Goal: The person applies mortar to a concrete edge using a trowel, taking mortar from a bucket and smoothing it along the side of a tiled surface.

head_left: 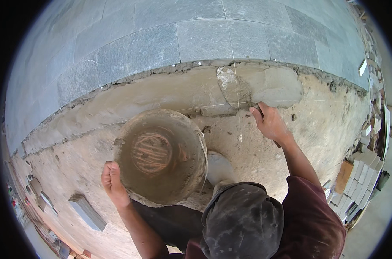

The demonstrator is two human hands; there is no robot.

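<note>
My left hand (113,183) is closed on the rim of a mortar-smeared bucket (189,134), which is tilted so its inside shows. A little wet residue coats the bucket's walls and bottom. My right hand (271,123) grips the handle of a trowel (237,92), its blade coated and lying against the wet mortar bed (161,88). This grey-brown strip runs along the edge of laid grey slabs (202,41). To the right of the blade sits a paler, smoothed patch of mortar (278,88).
A taut string (233,47) crosses the slabs and mortar; another runs along the strip's near edge. A stack of grey slabs (87,212) lies at left, and stacked light blocks (360,177) stand at right. A dark cap (243,220) fills the lower middle.
</note>
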